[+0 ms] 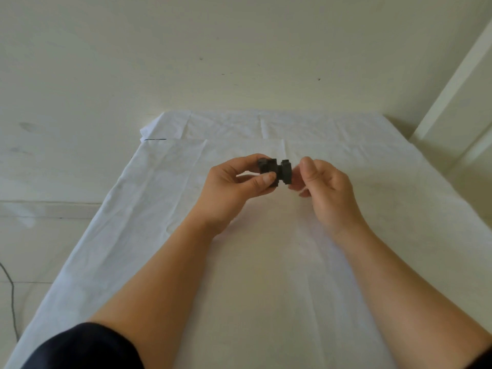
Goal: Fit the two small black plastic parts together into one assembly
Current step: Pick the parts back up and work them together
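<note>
Left hand [229,187] pinches blocky black plastic part [267,170]; right hand [323,185] fingers loosely curled beside round black plastic part [286,173]. Parts touching; seating press likely next.

Looking forward and down from head height, over both bare forearms, wide-angle and bending straight edges near the borders. Framing the left hand [234,187] and right hand [326,187] close to centre, held up near the lens above a creased white cloth-covered table [266,275]. Taking in, beyond the hands, a plain cream wall [239,49]; left of the left hand, pale floor with a thin dark cable [12,302]. Only one view, sharing nothing with another.
</note>
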A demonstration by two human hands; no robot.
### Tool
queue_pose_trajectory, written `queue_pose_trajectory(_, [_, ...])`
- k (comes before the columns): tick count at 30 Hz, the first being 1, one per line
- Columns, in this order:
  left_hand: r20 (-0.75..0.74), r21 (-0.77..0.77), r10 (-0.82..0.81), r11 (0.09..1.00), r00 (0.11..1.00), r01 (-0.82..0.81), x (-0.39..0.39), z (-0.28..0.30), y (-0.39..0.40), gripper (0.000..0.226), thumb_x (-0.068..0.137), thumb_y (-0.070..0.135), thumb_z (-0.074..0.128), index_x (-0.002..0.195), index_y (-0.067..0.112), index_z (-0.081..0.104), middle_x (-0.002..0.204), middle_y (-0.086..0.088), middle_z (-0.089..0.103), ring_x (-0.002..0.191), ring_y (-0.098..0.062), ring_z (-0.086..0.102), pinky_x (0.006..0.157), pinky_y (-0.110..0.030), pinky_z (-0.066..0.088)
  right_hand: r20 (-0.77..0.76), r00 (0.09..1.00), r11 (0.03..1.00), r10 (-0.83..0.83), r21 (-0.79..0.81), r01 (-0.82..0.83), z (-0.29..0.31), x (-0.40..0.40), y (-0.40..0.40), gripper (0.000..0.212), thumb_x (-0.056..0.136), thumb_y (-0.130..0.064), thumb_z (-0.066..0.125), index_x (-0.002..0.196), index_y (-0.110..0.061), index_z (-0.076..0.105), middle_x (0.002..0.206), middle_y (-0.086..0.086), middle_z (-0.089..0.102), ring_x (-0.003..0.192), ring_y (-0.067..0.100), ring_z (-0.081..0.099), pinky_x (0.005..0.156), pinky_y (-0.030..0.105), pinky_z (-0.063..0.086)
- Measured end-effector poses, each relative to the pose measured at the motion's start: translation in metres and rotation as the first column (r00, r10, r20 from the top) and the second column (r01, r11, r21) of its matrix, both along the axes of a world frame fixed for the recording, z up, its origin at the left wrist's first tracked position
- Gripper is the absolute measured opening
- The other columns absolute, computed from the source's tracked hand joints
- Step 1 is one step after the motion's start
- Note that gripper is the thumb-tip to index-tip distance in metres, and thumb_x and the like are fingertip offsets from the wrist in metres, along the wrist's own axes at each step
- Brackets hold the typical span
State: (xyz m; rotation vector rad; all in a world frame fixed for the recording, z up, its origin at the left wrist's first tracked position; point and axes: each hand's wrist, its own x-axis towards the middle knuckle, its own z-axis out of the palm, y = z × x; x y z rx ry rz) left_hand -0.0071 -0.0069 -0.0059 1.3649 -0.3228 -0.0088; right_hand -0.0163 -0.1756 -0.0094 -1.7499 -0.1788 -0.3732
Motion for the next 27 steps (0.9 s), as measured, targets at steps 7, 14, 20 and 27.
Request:
queue_pose_trajectory(7, [-0.208, -0.164, -0.118, 0.983, 0.971, 0.085, 0.0044, 0.0015, 0.0056, 0.029, 0.071, 0.016, 0.064, 0.098, 0.006, 0.066, 0.08, 0.0, 0.075, 0.075, -0.013, 0.07, 0.066, -0.02, 0.054, 0.251, 0.966, 0.954, 0.064, -0.301, 0.015, -0.0013, -0.0016, 0.0015, 0.057, 0.074, -0.026, 0.071, 0.125, -0.035, 0.048, 0.126, -0.021, 0.048, 0.122, 0.011, 0.043, 0.091, 0.028, 0.046])
queue_pose_trajectory(14, [-0.211, -0.162, -0.139, 0.981, 0.967, 0.106, 0.0032, 0.001, 0.0058, 0.032, 0.072, 0.014, 0.063, 0.102, 0.003, 0.064, 0.082, 0.0, 0.075, 0.077, -0.013, 0.069, 0.067, -0.021, 0.054, 0.244, 0.968, 0.954, 0.052, -0.3, 0.025, -0.0011, -0.0005, 0.0011, 0.038, 0.078, -0.018, 0.07, 0.113, -0.031, 0.06, 0.105, -0.016, 0.058, 0.112, 0.014, 0.049, 0.093, 0.042, 0.046])
queue_pose_trajectory(20, [-0.182, -0.12, -0.092, 0.99, 0.979, 0.071, 0.0016, 0.0, 0.0041, 0.026, 0.078, 0.003, 0.06, 0.105, 0.003, 0.062, 0.103, -0.019, 0.061, 0.079, -0.016, 0.07, 0.07, -0.023, 0.054, 0.192, 0.98, 0.964, 0.052, -0.265, 0.001, -0.0006, -0.0007, 0.0011, 0.03, 0.082, -0.024, 0.063, 0.11, -0.035, 0.061, 0.1, -0.023, 0.06, 0.11, 0.011, 0.051, 0.09, 0.028, 0.045])
queue_pose_trajectory(27, [-0.124, -0.062, -0.059, 0.997, 0.991, 0.051, 0.0025, -0.0019, 0.0024, 0.03, 0.074, 0.003, 0.064, 0.104, 0.005, 0.063, 0.093, -0.009, 0.061, 0.08, -0.019, 0.069, 0.073, -0.026, 0.054, 0.119, 0.991, 0.985, 0.064, -0.165, -0.043, -0.0005, -0.0012, 0.001, 0.018, 0.08, -0.031, 0.061, 0.091, -0.045, 0.062, 0.096, -0.014, 0.064, 0.095, 0.014, 0.062, 0.081, 0.019, 0.044])
